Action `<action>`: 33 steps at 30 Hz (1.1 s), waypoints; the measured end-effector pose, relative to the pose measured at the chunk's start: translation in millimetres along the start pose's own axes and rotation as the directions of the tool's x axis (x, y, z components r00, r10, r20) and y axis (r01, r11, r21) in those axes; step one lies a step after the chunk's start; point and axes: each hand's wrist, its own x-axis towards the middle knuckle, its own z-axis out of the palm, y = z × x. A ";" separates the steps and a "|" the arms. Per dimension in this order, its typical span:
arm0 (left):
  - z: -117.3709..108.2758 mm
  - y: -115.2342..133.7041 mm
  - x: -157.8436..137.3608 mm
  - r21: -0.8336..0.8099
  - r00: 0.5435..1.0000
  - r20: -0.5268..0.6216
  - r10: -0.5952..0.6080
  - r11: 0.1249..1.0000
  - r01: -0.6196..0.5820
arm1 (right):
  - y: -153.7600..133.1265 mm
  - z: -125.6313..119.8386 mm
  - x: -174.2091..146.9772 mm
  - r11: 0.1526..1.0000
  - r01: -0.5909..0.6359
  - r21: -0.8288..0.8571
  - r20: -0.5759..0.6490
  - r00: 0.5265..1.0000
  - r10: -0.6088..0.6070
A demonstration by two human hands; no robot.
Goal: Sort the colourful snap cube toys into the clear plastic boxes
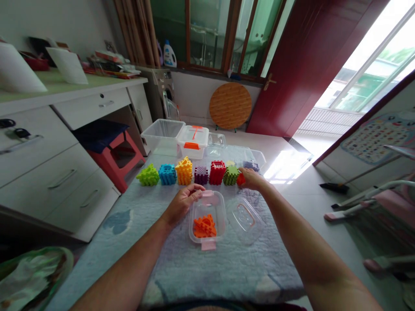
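My left hand (184,201) pinches the far left rim of a small clear plastic box (221,207) with pink latches. Inside that box lie orange foam-like puzzle pieces (205,226). At the right end of a row of toothed blocks, my right hand (253,179) closes around an orange block (240,179), mostly hidden by the fingers. Just left of it stand a green block (231,176), a red block (217,172) and a purple block (201,175). Farther left are a yellow block (184,171), a blue block (167,174) and a lime block (148,175).
A clear lid (248,220) lies right of the small box. Behind the row stand a large clear bin (162,134) and a lidded box with orange latches (193,140). A grey-blue cloth (181,276) covers the table. A pink stool (112,155) stands at the left.
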 end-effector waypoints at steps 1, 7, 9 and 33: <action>-0.1 0.1 0.0 0.003 1.000 0.000 0.000 1.000 0.000 | 0.8 0.9 1.7 1.000 -0.001 0.000 0.009 1.000 0.001; -0.7 0.4 0.1 0.034 1.000 -0.005 0.018 0.999 -0.018 | -0.8 -1.4 -0.6 1.000 -0.002 0.008 0.032 0.999 0.002; -0.8 0.6 -0.1 0.030 1.000 0.000 0.019 0.999 -0.019 | -3.4 -4.9 -5.6 1.000 -0.006 0.008 0.032 0.999 0.006; 3.1 -7.3 3.0 -0.231 0.995 0.080 0.058 0.972 -0.038 | -175.5 -56.3 -76.6 0.891 0.431 -0.141 -0.033 0.898 -0.440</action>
